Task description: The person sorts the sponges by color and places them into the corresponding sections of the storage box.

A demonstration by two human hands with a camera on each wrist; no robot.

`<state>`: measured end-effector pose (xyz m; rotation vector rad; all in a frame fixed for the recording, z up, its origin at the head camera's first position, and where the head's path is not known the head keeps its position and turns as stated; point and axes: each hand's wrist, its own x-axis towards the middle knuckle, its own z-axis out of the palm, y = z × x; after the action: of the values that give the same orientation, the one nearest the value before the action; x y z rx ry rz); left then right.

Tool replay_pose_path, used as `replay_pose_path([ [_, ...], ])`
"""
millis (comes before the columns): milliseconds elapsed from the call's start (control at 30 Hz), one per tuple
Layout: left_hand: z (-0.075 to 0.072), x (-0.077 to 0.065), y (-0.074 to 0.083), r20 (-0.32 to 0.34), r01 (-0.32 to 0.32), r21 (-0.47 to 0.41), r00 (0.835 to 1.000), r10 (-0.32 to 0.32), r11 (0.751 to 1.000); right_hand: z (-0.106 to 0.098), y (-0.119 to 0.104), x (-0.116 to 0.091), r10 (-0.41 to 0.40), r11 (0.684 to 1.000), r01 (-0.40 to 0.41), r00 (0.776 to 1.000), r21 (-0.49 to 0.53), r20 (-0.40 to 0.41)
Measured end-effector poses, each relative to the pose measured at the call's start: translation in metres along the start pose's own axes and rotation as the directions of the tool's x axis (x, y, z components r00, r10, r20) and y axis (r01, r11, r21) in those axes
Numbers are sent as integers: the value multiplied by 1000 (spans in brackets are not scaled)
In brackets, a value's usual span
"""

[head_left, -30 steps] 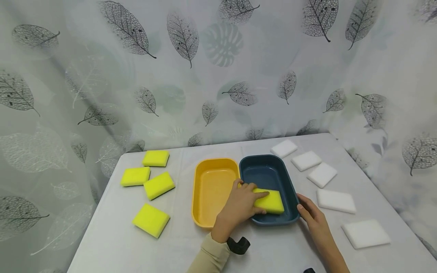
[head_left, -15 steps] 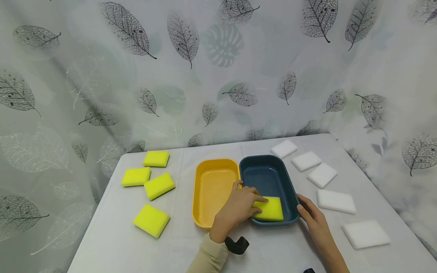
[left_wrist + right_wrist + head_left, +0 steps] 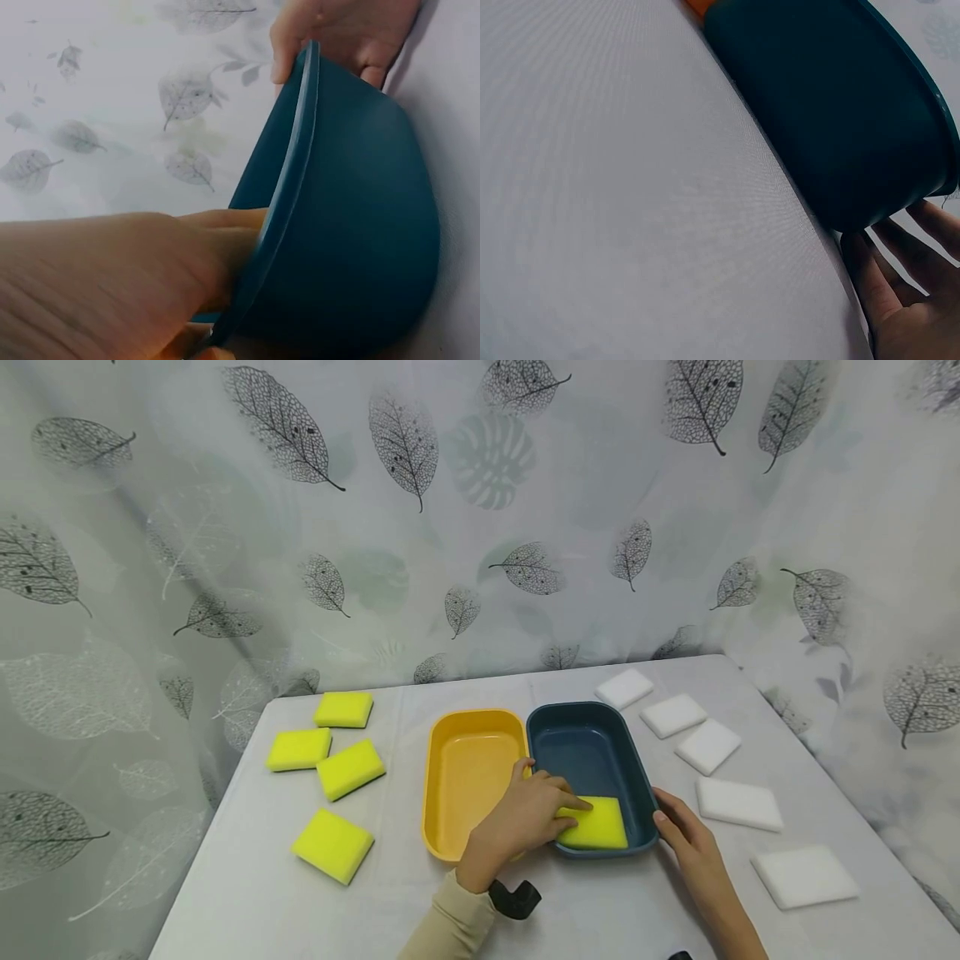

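Note:
A yellow sponge (image 3: 603,831) lies in the near end of the dark blue tub (image 3: 643,777). My left hand (image 3: 521,814) reaches over the tub's left rim, and its index finger and thumb rest on the sponge's left part. Other left fingers stay by the rim where the two tubs meet. In the left wrist view the fingertips are hidden behind the blue wall. My right hand (image 3: 693,843) touches the tub's near right corner from outside. The right wrist view shows its fingers (image 3: 930,262) spread and fairly straight against the outer wall.
A yellow-orange tub (image 3: 468,777) stands directly left of the blue one. Several yellow sponges with dark undersides, such as the nearest sponge (image 3: 332,845), lie at left. Several white sponges, one a near white block (image 3: 804,875), lie at right. A leaf-patterned curtain (image 3: 480,527) hangs behind.
The sponge has moved toward the near end of the blue tub and now lies flatter. My left hand has shifted slightly nearer with it. The right hand has stayed in place.

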<state>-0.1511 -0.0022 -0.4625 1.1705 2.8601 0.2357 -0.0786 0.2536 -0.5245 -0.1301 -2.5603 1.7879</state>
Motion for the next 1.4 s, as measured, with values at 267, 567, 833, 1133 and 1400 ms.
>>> replay_pose_path([
  [267, -1, -5, -6, -52, -70, -5, 996, 70, 998, 0, -1, 0, -14, 1000, 14, 1000, -2, -3],
  [567, -7, -23, -13, -194, -117, -81, 976, 99, 990, 0, 1, 0, -12, 1000, 12, 1000, 4, -2],
  [833, -17, -44, -15, -292, -152, -11, 946, 142, 988, 0, 2, 1, -9, 1000, 9, 1000, -11, -12],
  [1133, -25, -74, -28, -403, -117, 14, 908, 113, 993, 0, 2, 1, -34, 999, 34, 999, 0, -21],
  [1400, -31, -101, -40, -468, -29, 15, 883, 33, 999, -1, 2, 1, 2, 1000, -2, 1000, -5, -4],
])
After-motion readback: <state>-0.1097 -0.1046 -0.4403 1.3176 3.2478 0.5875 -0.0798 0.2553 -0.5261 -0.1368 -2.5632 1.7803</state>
